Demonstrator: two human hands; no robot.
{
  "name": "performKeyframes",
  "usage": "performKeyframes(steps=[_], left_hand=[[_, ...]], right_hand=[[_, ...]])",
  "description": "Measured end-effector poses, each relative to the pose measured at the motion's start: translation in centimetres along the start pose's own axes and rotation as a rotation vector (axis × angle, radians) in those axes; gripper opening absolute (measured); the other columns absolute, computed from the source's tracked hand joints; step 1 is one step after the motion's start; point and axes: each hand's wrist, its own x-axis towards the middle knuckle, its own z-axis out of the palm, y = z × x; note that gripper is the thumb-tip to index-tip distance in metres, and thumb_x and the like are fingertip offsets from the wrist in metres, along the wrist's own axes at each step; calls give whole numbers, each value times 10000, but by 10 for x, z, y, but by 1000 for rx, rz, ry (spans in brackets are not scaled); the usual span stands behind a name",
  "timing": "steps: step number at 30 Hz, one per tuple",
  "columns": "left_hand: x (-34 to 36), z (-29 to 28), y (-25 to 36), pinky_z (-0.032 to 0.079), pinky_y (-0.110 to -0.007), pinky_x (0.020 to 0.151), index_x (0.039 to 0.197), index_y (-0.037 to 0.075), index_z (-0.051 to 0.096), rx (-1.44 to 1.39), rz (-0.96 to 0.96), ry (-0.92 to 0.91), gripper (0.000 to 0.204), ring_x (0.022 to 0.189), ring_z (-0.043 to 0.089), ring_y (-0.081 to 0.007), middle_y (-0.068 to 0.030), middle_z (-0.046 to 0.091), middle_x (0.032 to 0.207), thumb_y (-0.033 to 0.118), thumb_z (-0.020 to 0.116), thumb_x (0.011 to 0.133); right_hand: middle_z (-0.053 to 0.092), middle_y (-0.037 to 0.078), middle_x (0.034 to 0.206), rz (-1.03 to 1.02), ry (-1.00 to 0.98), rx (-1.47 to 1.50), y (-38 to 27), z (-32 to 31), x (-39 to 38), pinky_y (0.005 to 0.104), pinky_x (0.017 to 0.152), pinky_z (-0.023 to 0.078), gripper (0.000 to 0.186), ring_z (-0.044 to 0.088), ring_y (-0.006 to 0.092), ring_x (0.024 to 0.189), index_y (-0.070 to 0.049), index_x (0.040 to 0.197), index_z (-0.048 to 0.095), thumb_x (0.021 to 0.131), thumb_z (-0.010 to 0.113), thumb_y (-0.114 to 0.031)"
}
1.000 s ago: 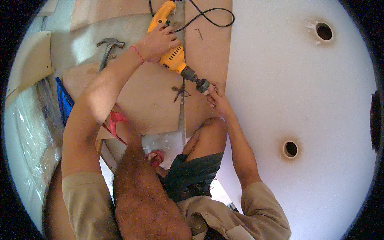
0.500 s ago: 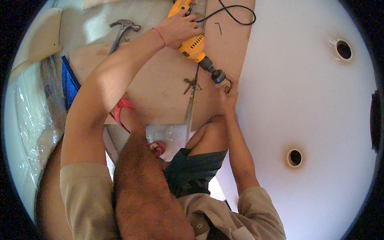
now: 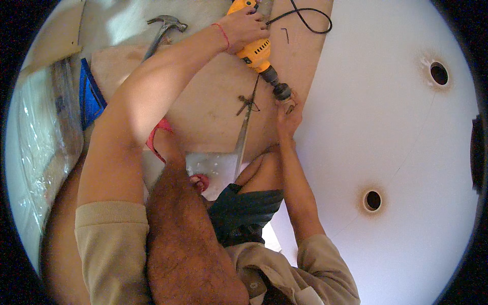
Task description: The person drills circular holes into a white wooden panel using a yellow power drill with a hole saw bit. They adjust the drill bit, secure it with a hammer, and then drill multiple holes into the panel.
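My left hand, with a red cord at its wrist, is closed round the body of an orange power drill. The drill lies slanted, its dark chuck pointing towards me and to the right. A hole saw is fitted in the chuck. My right hand has its fingers closed round the saw's cup end, which they partly hide. Left of the hole saw, a chuck key rests on the brown board. A bent hex key lies to the right of the drill body.
A white panel with two scorched-edged round holes fills the right side. The drill's black cord loops at the top. A claw hammer, a blue angular object and clear plastic wrap lie to the left.
The view has shifted slightly, so the drill and left hand appear a little further right. My right hand has turned slightly at the hole saw. Both hands keep their hold.
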Motion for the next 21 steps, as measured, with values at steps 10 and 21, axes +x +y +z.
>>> performKeyframes(steps=[10,21], left_hand=[[-44,-9,9,455,-506,1008,1304,68,622,-169,-294,318,410,1174,592,-358,-174,647,1228,167,614,906],[-252,25,15,480,-497,995,1313,-17,584,-88,-1208,362,615,1125,616,-452,-282,627,1243,445,713,929]], right_hand=[[680,107,1114,286,-132,-90,-6,-34,12,334,847,522,510,636,241,958,-7,1317,593,894,800,-202],[729,81,1009,232,-475,226,-57,-69,98,293,841,538,265,672,140,903,12,1182,704,982,695,-163]])
